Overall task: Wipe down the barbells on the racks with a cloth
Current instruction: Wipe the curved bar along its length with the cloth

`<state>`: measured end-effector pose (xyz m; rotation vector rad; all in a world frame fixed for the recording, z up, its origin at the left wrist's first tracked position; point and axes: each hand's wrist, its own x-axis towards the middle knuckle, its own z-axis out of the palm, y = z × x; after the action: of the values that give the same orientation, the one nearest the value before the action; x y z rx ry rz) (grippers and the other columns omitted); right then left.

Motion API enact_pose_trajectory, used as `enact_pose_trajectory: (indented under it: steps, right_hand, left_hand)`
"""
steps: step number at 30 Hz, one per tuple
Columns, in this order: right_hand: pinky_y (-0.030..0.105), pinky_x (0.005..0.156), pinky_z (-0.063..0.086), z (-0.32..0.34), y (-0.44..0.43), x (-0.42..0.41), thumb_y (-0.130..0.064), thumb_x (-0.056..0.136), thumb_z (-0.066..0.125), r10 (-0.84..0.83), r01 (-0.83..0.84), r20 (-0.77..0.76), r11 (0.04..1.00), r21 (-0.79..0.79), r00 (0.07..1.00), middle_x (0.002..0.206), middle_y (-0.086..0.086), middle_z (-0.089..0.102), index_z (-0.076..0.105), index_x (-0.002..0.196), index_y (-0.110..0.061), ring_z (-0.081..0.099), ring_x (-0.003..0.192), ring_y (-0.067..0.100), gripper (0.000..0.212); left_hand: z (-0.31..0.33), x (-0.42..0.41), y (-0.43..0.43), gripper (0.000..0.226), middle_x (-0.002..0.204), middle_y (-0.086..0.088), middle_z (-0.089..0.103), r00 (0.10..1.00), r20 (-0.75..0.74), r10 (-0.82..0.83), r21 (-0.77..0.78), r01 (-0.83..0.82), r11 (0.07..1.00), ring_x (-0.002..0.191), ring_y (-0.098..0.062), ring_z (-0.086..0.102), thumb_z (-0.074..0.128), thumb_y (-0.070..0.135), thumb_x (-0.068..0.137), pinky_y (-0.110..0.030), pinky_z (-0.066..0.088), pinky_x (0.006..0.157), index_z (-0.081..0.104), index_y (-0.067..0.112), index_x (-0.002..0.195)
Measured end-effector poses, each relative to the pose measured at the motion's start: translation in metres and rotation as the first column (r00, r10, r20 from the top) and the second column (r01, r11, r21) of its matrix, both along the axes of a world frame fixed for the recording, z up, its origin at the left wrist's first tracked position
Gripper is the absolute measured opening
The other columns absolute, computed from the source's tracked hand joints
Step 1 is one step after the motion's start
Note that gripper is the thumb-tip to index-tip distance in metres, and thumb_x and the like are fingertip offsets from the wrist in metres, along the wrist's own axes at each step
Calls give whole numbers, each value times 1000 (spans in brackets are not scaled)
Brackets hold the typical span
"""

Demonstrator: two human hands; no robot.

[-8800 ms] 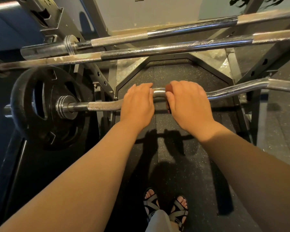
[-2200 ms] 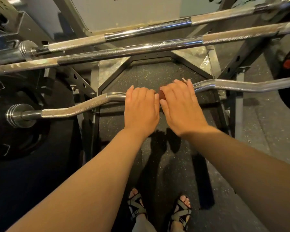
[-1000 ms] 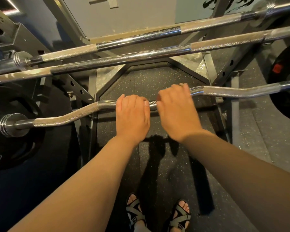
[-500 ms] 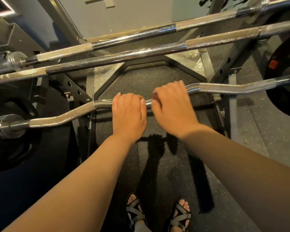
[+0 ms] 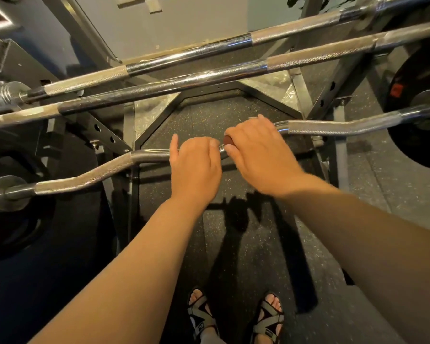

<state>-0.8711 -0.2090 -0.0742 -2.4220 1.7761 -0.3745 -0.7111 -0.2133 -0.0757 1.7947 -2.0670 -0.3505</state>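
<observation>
At front of rack [image 5: 338,78], head view: EZ curl bar [image 5: 85,178] lies across supports, weight plate [image 5: 8,234] on its left end. Bar judged heavy, rigid steel. Smooth chrome centre probably slippery; knurled stretches grippy, may snag fabric. Cloth [image 5: 228,140] reddish-brown, soft, mostly hidden under palm at bar centre. Best hold: cloth wrapped round shaft, other hand steadying beside it. Left hand [image 5: 195,167] palm down, fingers curled over bar, little finger raised. Right hand [image 5: 261,155] just beside it, clasping cloth round bar, forearm angled inward.

Open gap lies between the curl bar [image 5: 333,126] and 2 straight barbells [image 5: 196,79] beyond it.
</observation>
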Motion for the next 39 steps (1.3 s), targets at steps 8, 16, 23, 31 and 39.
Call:
enact_pose_trajectory:
  steps: [8,16,23,31,39]
  right_hand:
    - [53,126,13,-5,6,4,-36,108,30,-312,313,39,949,-28,949,128,4,57,56,126,-16,39,139,29,37]
    - [49,120,27,-1,-5,-44,-40,108,30,-182,182,2,983,-39,983,110,-1,57,56,118,-20,51,112,24,34]
    - [51,127,8,-3,4,-8,-34,108,31,-240,238,77,971,39,968,133,1,53,53,130,-19,34,141,25,35]
    - [54,126,14,-1,-3,-36,-38,108,30,-353,353,15,935,17,935,128,3,56,53,129,-17,43,133,26,38]
    - [46,127,12,0,3,-24,-39,107,33,-14,14,-36,1000,3,999,132,-1,53,49,138,-20,43,135,22,39]
  left_hand:
    - [-10,0,0,37,95,8,54,989,89,-114,-69,120,990,97,-18,51,27,32,106,-42,27,112,62,22,102]
    - [-8,0,1,39,96,10,46,983,135,-122,-32,127,991,102,-17,49,24,33,107,-48,20,120,61,22,104]
    - [-6,-2,-1,46,95,10,46,983,135,-123,-4,124,992,102,-16,49,18,37,105,-49,19,120,61,22,102]
    - [-7,-3,-3,34,93,10,46,988,94,-126,-12,128,992,98,-14,47,19,37,105,-48,21,119,50,29,94]
    - [-9,-3,-2,41,95,12,46,986,125,-115,-27,119,993,104,-17,50,23,34,106,-48,20,119,61,23,99]
